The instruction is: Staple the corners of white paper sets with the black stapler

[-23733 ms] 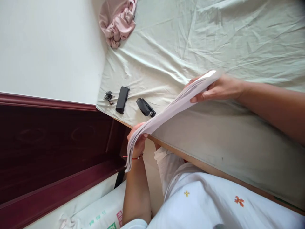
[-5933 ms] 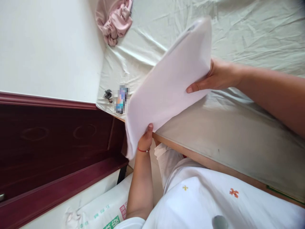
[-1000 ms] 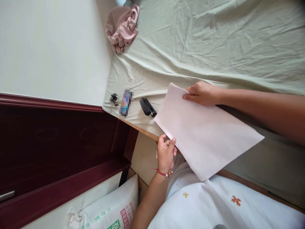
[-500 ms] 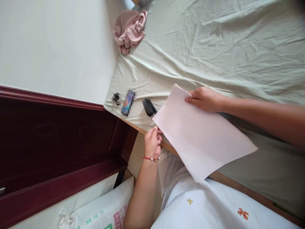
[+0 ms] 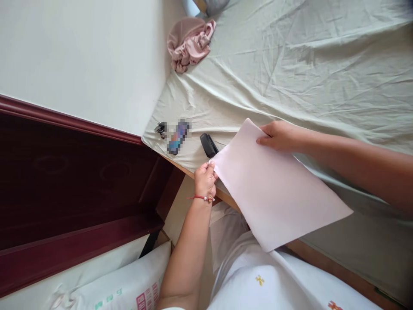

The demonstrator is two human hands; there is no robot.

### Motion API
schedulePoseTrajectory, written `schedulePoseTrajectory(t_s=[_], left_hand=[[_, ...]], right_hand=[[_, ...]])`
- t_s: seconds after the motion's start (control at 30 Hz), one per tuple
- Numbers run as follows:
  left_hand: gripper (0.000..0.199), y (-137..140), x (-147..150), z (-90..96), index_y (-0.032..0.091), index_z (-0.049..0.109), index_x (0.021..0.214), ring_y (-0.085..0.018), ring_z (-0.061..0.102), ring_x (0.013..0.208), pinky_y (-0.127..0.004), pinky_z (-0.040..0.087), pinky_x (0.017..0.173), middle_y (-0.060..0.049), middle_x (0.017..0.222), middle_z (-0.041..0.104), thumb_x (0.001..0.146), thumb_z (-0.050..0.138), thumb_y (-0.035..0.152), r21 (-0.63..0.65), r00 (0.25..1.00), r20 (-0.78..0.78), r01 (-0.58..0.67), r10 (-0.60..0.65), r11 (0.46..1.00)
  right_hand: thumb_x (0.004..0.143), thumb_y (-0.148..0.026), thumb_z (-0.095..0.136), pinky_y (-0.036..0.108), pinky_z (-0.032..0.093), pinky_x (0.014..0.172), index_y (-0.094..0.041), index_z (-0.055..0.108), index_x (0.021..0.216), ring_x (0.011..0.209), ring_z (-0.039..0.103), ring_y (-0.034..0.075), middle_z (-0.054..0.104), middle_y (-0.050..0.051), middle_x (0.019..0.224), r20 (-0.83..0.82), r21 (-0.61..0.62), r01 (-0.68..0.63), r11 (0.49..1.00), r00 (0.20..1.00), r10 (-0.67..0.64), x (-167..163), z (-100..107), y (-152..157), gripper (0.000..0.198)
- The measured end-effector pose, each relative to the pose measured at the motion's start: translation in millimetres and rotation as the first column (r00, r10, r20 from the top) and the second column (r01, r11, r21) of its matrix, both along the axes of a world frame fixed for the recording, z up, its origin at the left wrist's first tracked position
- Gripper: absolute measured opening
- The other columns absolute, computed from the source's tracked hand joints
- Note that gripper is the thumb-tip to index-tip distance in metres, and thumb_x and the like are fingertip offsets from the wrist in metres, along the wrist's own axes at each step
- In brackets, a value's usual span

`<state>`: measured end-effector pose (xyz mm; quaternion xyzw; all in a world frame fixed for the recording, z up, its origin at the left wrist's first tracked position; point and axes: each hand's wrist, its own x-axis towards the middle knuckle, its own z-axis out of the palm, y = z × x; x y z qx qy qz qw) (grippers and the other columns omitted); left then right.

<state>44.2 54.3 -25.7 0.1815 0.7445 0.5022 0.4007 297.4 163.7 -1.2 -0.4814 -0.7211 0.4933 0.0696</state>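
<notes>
A blank white sheet of paper [image 5: 280, 185] hangs over the bed's edge, tilted, between my two hands. My right hand [image 5: 277, 135] grips its far long edge, thumb on top and the other fingers hidden beneath. At the near left corner, my left hand [image 5: 205, 176] pinches the paper between thumb and fingers; a red bracelet circles that wrist. Just beyond this corner lies a black stapler [image 5: 209, 145], partly covered by the paper. Whether the paper is one sheet or several I cannot tell.
A pale green bedsheet [image 5: 306, 77] covers the bed. Left of the stapler lie a pixelated phone-like object [image 5: 178, 137] and a small dark item [image 5: 160, 129]. Pink cloth [image 5: 192, 45] is bunched by the wall. A dark red wooden panel [image 5: 71, 172] and a white sack [image 5: 125, 275] stand at left.
My left hand has moved up to the paper's corner and now pinches it. My right hand keeps its hold. The whole view has shifted slightly.
</notes>
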Motion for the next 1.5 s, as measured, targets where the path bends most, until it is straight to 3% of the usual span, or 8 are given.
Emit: schedulePoseTrajectory(t_s=[0.17,0.4,0.57,0.67,1.07,1.37,1.5], left_hand=[[0.038,3,-5,-3.1,0.016,0.056,0.070,0.000,0.025,0.037,-0.014,0.014,0.038,0.012,0.049,0.038,0.083,0.090,0.025,-0.008,0.998,0.068,0.020,-0.020,1.000],[0.036,5,-5,-8.7,0.018,0.052,0.074,0.000,0.035,0.037,-0.014,0.015,0.039,0.012,0.055,0.046,0.078,0.088,0.016,0.039,0.997,0.071,-0.020,0.018,0.999],[0.038,4,-2,-16.6,0.019,0.053,0.078,0.000,0.040,0.040,-0.014,0.025,0.043,0.013,0.058,0.048,0.071,0.090,0.015,0.122,0.995,-0.004,-0.097,0.098,0.988],[0.039,6,-2,-20.0,0.019,0.053,0.084,-0.001,0.040,0.038,-0.015,0.023,0.043,0.015,0.057,0.046,0.070,0.089,0.017,0.136,0.989,-0.048,-0.131,0.139,0.982],[0.020,22,-1,-13.7,0.019,0.053,0.082,-0.003,0.035,0.031,-0.017,0.011,0.040,0.013,0.049,0.044,0.072,0.070,0.014,-0.036,0.975,-0.081,-0.209,0.206,0.977],[0.023,25,-3,-17.7,0.020,0.052,0.083,-0.002,0.033,0.033,-0.017,0.010,0.040,0.013,0.052,0.044,0.072,0.072,0.016,-0.025,0.972,-0.081,-0.225,0.222,0.974],[0.027,16,-8,-22.0,0.021,0.051,0.089,-0.003,0.036,0.035,-0.017,0.011,0.041,0.010,0.059,0.053,0.074,0.074,0.020,0.020,0.981,-0.097,-0.165,0.166,0.986]], right_hand=[[0.091,-0.032,0.070,0.037,0.054,0.067,-0.025,0.075,0.090,0.081,0.076,0.028,0.082,0.009,0.097,-0.023,-0.014,0.056,0.998,0.998,-0.056,-9,-8,9,0.009],[0.096,-0.040,0.062,0.036,0.054,0.070,-0.024,0.071,0.093,0.083,0.074,0.027,0.079,0.007,0.092,-0.240,0.045,0.119,0.992,0.965,-0.105,-10,-29,3,0.019],[0.098,-0.044,0.060,0.034,0.043,0.069,-0.026,0.049,0.080,0.073,0.060,0.021,0.064,0.003,0.078,-0.155,0.187,0.174,0.967,0.977,-0.146,-6,-35,3,0.028],[0.100,-0.043,0.057,0.035,0.038,0.069,-0.026,0.037,0.075,0.069,0.050,0.020,0.054,0.002,0.072,-0.088,0.247,0.221,0.943,0.975,-0.205,-10,-36,3,0.036],[0.098,-0.024,0.056,0.037,0.037,0.072,-0.025,0.035,0.066,0.066,0.043,0.018,0.049,0.001,0.067,0.030,0.204,0.156,0.966,0.986,-0.165,-14,-28,7,0.039],[0.093,-0.020,0.060,0.037,0.037,0.069,-0.025,0.034,0.064,0.063,0.041,0.017,0.046,0.001,0.062,0.003,0.216,0.179,0.960,0.983,-0.184,-15,-28,8,0.039],[0.094,-0.019,0.059,0.038,0.037,0.070,-0.025,0.037,0.064,0.065,0.044,0.018,0.048,0.001,0.064,-0.032,0.197,0.214,0.957,0.977,-0.212,-14,-30,8,0.037]])
